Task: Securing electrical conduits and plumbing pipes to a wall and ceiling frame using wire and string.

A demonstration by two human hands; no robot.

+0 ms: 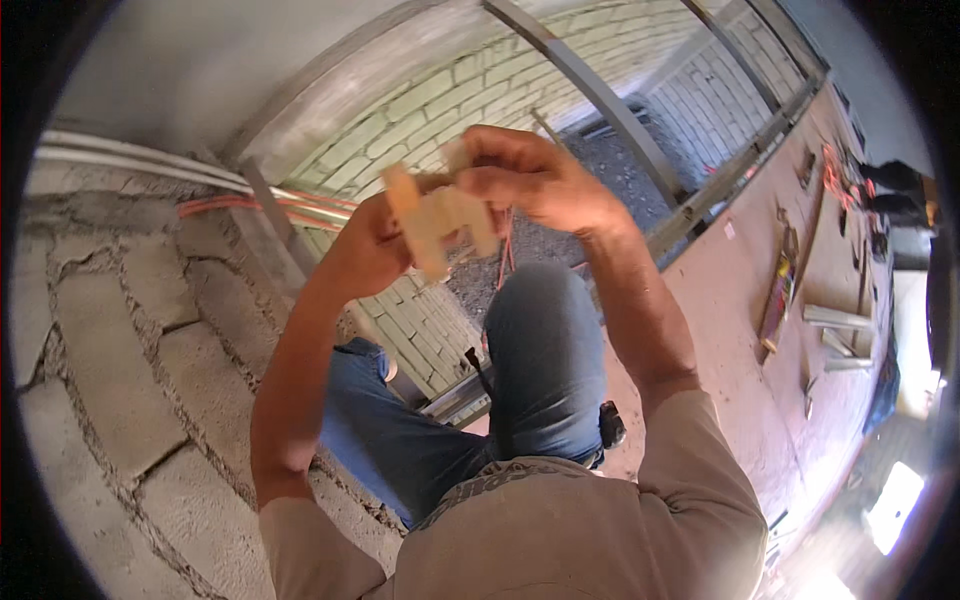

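Observation:
In front of me, above my raised knee, both hands are up holding a small pale wooden piece point(428, 238) with short upright bars, blurred by motion. My left hand point(370, 250) grips its left side, the fingers partly hidden behind it. My right hand point(525, 175) is closed on its upper right, the thumb across the top, with a small pale bit at the fingertips that is too blurred to name.
A block wall point(110, 360) is at left, beside white and orange pipes point(150, 163). Metal beams point(620, 110) cross a recess with gravel point(650, 135). On the pink board floor point(720, 330) at right lie tools, timber and metal pieces point(835, 318). A person's dark-clothed legs point(895, 190) show far right.

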